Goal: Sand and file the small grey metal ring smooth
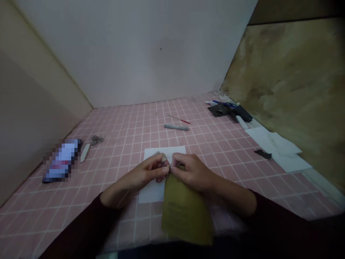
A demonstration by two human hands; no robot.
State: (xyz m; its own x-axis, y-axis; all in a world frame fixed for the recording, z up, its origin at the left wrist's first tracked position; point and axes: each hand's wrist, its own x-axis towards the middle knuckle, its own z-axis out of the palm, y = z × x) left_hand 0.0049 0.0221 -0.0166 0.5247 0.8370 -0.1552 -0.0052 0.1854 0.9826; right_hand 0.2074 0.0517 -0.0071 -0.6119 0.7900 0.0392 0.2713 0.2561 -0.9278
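A yellow sheet [185, 216] with faint dark print, looking like the back of sandpaper, hangs from my hands toward the table's near edge. My right hand [191, 171] pinches its top corner between thumb and curled fingers. Close against it, my left hand [152, 169] is closed too, thumb and fingertips pinching at the same corner. The fingers hide the exact spot where they meet. Beneath both hands lies a white paper [151, 196], partly covered by the sheet and my fingers.
Ahead are a grey stick [176, 127] and a thin red-handled tool [185, 121]. To the left lie a phone [61, 158], a white file-like strip [85, 153] and scissors [96, 140]. At right are dark cloth-like pieces [219, 109], white papers [277, 151] and a black scrap [263, 154]. Walls surround the table.
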